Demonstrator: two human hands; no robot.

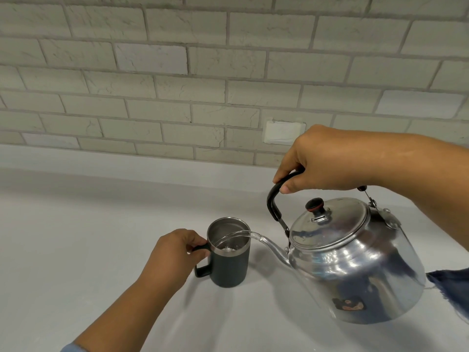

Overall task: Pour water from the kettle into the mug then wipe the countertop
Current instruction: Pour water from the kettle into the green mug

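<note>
On the pale worktop (76, 237), near the middle, one dark steel-lined mug (229, 265) stands upright. The left hand (175, 255) grips the mug's handle with its fingers (196, 241) curled round it, most likely to stop the mug sliding or tipping under the pour. To the right, the right hand (327, 158) holds one steel kettle (355, 262) by its black handle (272, 199), fingers clamped round the grip. The kettle is tilted left so that its thin spout sits just beside the mug's rim. A single stream of water (236, 236) arcs from the spout into the mug, where only a little shows at the bottom, so the pour looks early. One dark blue cloth (451, 288) lies at the right edge, partly behind the kettle, probably placed close for the wiping to come.
</note>
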